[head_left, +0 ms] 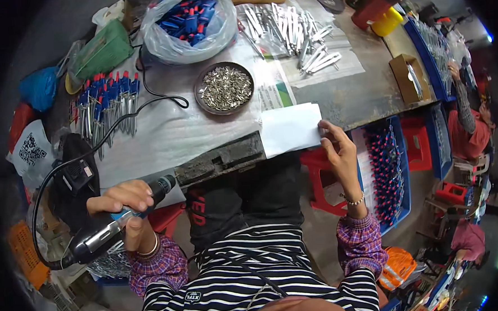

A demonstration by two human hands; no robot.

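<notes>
My left hand (129, 205) is wrapped round a corded electric screwdriver (98, 237), dark and silver, its black chuck (163, 184) pointing up and right beside the table's front edge. At the right edge of a white sheet of paper (291, 129) is my right hand (340, 152). Its fingers are bent, the thumb stands apart, and the fingertips seem to touch the paper's edge. The paper lies partly over the table's front edge. Left of it, a dark notched block (221, 158) sits along that edge. Behind the block stands a round bowl (224, 88) full of small metal pins.
Blue-and-red-handled metal rods (108, 106) lie at left, beside the black cord (112, 124). A plastic bag (159, 54) of blue-and-red parts stands at the back, with silver metal parts (287, 32) to its right. A blue crate (403, 175) and red stool (318, 194) stand at right.
</notes>
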